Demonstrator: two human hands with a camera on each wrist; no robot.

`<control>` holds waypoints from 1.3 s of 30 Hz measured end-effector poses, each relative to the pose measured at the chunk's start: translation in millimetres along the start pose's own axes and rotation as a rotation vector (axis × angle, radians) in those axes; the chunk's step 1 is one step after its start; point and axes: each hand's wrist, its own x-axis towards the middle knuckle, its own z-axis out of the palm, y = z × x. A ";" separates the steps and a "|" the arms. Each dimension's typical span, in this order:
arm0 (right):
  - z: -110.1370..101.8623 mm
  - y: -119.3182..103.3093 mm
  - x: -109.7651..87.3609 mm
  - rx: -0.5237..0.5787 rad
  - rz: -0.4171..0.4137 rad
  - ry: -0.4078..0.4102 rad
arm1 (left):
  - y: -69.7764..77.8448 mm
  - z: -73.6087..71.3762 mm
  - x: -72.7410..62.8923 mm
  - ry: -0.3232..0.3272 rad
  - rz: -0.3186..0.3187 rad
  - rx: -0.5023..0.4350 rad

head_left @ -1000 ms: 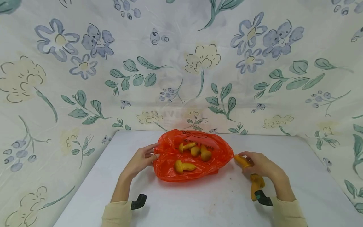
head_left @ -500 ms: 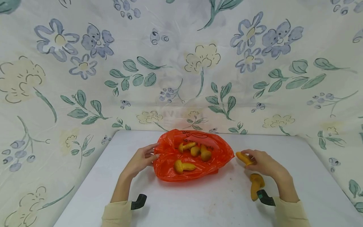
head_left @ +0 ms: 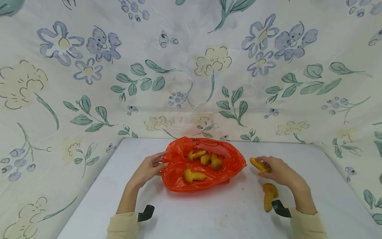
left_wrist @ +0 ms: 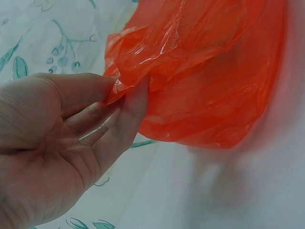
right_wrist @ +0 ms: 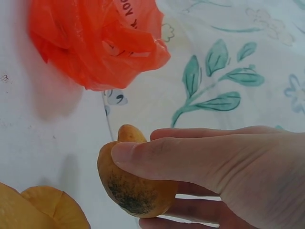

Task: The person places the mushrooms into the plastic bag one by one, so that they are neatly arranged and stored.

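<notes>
My left hand (head_left: 148,170) pinches the left edge of a red plastic bag (head_left: 176,181) between thumb and fingers; the left wrist view shows the crumpled film (left_wrist: 200,95) in that pinch. Several yellow-brown mushrooms lie on the bag's opened mouth, among them a front mushroom (head_left: 194,176) and a right-hand mushroom (head_left: 216,162). To the right of the bag, my right hand (head_left: 276,170) holds another mushroom (head_left: 258,165). In the right wrist view its cap (right_wrist: 133,191) has a dark patch, and my thumb lies across it. A loose mushroom (head_left: 270,196) lies below the right hand.
The white table (head_left: 209,215) stands against a floral-print sheet (head_left: 191,83) that hangs behind and at both sides. A black wrist-camera piece shows at the left cuff (head_left: 123,227) and another at the right cuff (head_left: 307,225).
My right hand has moved slightly right and away from the bag's edge, with the mushroom still held. The left hand and the bag stay in place.
</notes>
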 end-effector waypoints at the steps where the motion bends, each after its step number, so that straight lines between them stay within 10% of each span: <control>1: -0.6 0.1 -0.3 -0.001 -0.005 0.007 | 0.0 0.2 0.0 0.001 0.000 0.000; 39: -15.9 -18.2 -4.8 -0.071 -0.097 0.136 | 1.7 2.3 4.0 0.008 -0.006 -0.006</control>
